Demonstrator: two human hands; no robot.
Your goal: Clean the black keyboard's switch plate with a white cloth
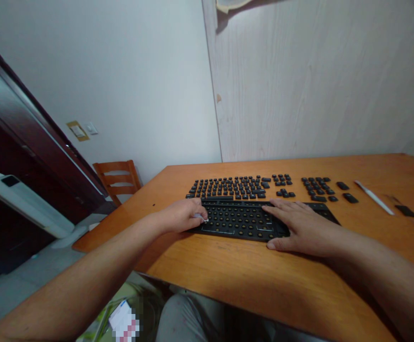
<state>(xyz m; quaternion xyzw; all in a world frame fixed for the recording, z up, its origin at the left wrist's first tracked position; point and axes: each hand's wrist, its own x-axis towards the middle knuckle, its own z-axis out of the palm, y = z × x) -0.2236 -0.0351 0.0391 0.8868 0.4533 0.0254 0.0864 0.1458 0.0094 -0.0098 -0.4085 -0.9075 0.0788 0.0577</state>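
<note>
Keyboard (233,219) is lying on table (210,259), right hand (294,221) spreading open across it, left hand (187,213) pinching small whitish item (199,216); keycaps (228,186) sitting behind, any lettering too small to read.

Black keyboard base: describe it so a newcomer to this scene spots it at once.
On the orange-brown table, look near the front edge for the left hand and right hand. The black keyboard base lies between and partly under them. It is one long piece studded with small brownish dots, unlike the separate keycaps laid out beyond it.

Right hand (296,222) on 1 stripped keyboard (233,221) (keycaps (225,187) beyond).
</note>
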